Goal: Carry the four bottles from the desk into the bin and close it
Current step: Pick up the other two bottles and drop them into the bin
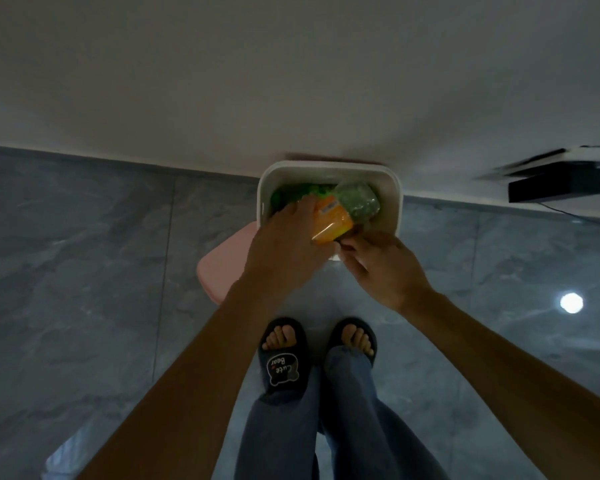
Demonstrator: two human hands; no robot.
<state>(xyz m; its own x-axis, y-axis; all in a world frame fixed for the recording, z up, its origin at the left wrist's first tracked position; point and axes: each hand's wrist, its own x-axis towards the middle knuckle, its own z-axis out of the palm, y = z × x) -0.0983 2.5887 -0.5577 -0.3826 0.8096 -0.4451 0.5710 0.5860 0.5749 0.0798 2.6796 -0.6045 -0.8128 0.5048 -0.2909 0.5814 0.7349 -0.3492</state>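
Note:
A white bin [392, 206] stands open on the floor against the wall. Over its mouth lies a green bottle with an orange label [343, 211], its base pointing away from me. My left hand [288, 247] holds the bottle at the label from the left. My right hand [385, 268] pinches its near end, at the cap, from the right. More green shows inside the bin [284, 195], too blurred to tell apart. The pink lid [222, 265] lies on the floor left of the bin, partly under my left arm.
Grey marble-look floor tiles [84, 254] spread to both sides. My feet in black slippers [281, 351] stand just before the bin. A black box with a cable [555, 188] sits at the wall on the right, under a white edge.

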